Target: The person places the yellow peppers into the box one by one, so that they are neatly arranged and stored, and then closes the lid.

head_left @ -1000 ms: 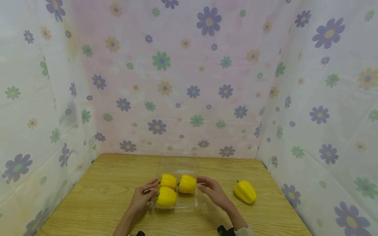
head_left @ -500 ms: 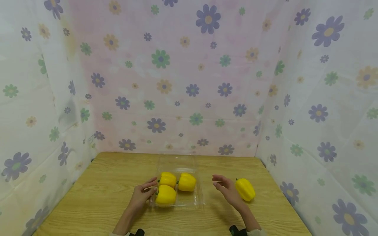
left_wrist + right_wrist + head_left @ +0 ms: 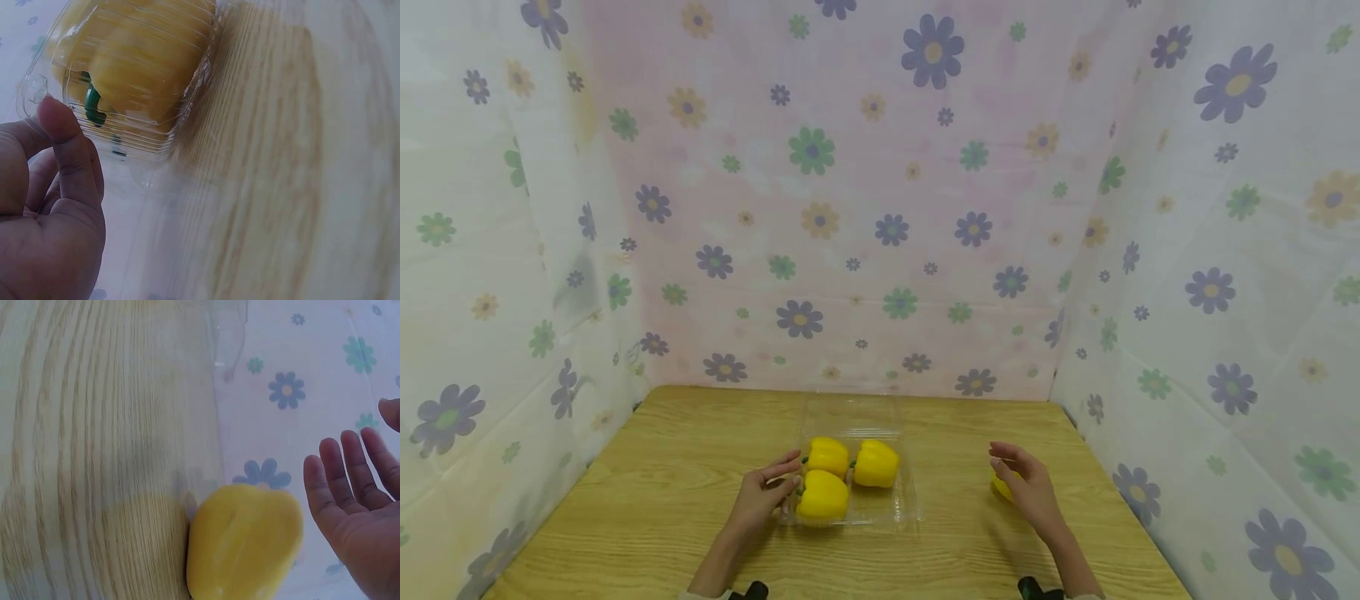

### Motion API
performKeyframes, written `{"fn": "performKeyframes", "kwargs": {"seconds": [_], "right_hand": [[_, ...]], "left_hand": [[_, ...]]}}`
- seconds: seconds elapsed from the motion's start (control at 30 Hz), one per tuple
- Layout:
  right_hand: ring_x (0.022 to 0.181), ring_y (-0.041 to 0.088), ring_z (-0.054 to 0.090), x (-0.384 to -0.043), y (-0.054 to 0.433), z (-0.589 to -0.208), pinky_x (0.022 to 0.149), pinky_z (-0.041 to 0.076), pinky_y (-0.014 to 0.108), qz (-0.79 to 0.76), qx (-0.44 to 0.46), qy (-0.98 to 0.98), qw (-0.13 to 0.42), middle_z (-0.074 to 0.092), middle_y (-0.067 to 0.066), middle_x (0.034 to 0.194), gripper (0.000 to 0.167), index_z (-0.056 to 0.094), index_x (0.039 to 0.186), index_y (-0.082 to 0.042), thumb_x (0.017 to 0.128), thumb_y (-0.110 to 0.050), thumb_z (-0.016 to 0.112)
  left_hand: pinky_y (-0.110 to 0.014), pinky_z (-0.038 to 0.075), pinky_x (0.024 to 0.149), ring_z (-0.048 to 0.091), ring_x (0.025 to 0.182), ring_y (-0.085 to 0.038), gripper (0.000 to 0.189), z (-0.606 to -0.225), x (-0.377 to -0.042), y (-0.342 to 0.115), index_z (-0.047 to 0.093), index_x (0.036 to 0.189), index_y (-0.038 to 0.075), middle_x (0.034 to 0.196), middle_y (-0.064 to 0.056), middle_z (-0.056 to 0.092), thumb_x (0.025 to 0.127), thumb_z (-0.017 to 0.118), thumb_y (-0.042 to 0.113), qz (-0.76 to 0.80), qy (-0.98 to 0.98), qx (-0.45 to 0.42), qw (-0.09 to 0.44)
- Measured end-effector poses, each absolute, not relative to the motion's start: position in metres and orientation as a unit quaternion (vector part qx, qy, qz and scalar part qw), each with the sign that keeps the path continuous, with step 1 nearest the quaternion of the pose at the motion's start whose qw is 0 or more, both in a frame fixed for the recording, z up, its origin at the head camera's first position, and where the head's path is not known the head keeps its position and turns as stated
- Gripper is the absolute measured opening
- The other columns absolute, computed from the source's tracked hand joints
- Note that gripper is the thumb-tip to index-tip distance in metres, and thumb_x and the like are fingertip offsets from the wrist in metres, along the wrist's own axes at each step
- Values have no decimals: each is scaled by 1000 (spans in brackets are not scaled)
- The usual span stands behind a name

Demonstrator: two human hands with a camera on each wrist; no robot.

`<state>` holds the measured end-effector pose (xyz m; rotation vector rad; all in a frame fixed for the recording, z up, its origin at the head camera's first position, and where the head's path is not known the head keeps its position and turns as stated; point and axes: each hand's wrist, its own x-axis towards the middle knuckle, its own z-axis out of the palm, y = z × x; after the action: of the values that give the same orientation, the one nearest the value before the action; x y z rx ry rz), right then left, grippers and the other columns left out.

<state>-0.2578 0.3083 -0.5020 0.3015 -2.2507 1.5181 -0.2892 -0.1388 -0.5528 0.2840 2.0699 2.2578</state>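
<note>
A clear plastic clamshell box lies on the table with its lid folded back. Inside are three yellow bell peppers: one at back left, one at front left and one at back right. My left hand pinches the box's left rim between thumb and finger; the left wrist view shows the thumb on the rim. To the right, my right hand hovers over another yellow bell pepper, mostly hidden in the head view. Its fingers are extended and apart from the pepper.
The wood-grain table is enclosed by flower-printed cloth at the back and on both sides. Dark camera mounts sit on the wrists.
My right hand has moved from beside the back-right pepper in the box, rightward to above the loose pepper. My left hand stays at the box's rim.
</note>
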Motion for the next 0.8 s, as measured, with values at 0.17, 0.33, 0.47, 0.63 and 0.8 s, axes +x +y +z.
{"fn": "performKeyframes", "kwargs": {"seconds": [0.17, 0.33, 0.47, 0.63, 0.8], "right_hand": [[97, -5, 61, -258, 323, -499, 83, 52, 10, 537, 78, -808, 230, 69, -5, 114, 27, 65, 126, 6, 103, -7, 60], [100, -11, 56, -260, 336, -499, 89, 47, 7, 527, 26, -816, 236, 70, 6, 118, 29, 65, 127, 4, 103, -13, 62], [102, -11, 54, -256, 344, -500, 104, 47, 30, 504, -14, -832, 230, 68, 16, 124, 33, 66, 128, 0, 103, -21, 63], [123, 20, 51, -252, 353, -502, 110, 36, 60, 506, -46, -843, 180, 56, 26, 138, 42, 58, 136, 5, 103, -21, 63], [138, 53, 32, -253, 357, -500, 114, 32, 63, 474, -67, -875, 78, 33, 36, 154, 67, 35, 150, 11, 101, -23, 65]], "left_hand": [[-20, 50, 54, 54, 66, -9, 44, -552, -291, -139, 56, 138, -11, 160, -16, 39, 98, 66, 4, 732, 674, 95, 35], [-21, 50, 53, 56, 68, -10, 42, -551, -293, -139, 58, 136, -10, 160, -16, 40, 98, 66, 2, 732, 673, 97, 25], [-20, 49, 54, 55, 66, -9, 43, -552, -292, -139, 57, 138, -10, 161, -15, 39, 98, 66, 3, 737, 669, 95, 31], [-19, 49, 55, 52, 64, -8, 44, -553, -290, -138, 56, 138, -11, 160, -15, 40, 98, 67, 5, 739, 667, 87, 36], [-20, 49, 54, 52, 64, -9, 44, -553, -290, -140, 56, 138, -11, 161, -15, 39, 98, 66, 4, 738, 668, 90, 32]]}}
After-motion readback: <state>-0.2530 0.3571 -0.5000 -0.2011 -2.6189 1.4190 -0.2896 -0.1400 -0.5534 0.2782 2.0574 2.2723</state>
